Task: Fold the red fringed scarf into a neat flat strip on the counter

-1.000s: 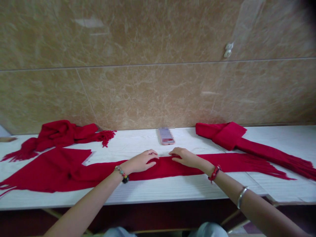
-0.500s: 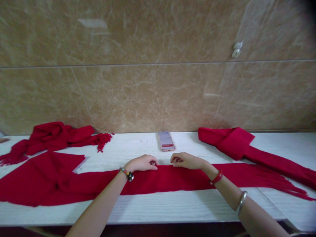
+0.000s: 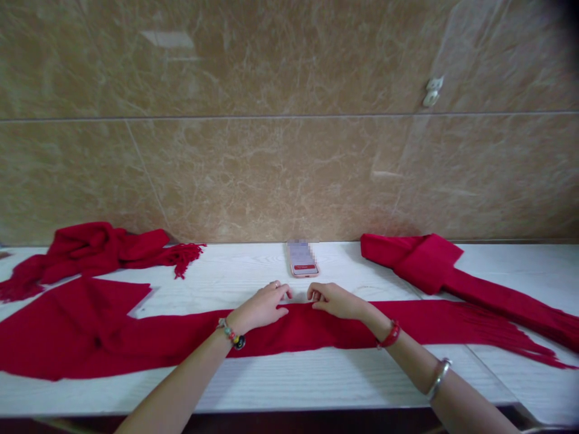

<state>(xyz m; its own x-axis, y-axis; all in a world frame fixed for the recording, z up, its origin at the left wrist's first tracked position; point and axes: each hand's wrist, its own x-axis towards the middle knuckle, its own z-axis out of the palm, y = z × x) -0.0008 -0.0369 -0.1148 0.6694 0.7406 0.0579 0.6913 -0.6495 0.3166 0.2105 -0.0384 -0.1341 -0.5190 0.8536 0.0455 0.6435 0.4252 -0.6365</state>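
A long red scarf (image 3: 301, 331) lies stretched across the white table, folded into a wide strip. Its left end spreads into a broad, crumpled panel, while fringe trails off on the right. Over the far edge of the strip, left of centre, is my left hand (image 3: 260, 308). Its thumb and fingers are apart, with nothing visible between them. My right hand (image 3: 338, 300) is just to the right of it, fingers curled and pinched at the same far edge of the scarf.
A phone (image 3: 303, 259) lies behind my hands near the tiled wall (image 3: 271, 175). One bunched red scarf (image 3: 106, 250) sits back left, and a folded one (image 3: 420, 259) back right. The table's (image 3: 289, 386) front edge runs below my forearms.
My left hand's fingers have spread from a pinch and lifted slightly. My right hand has shifted a little left and down. The scarf's middle is slightly more rumpled.
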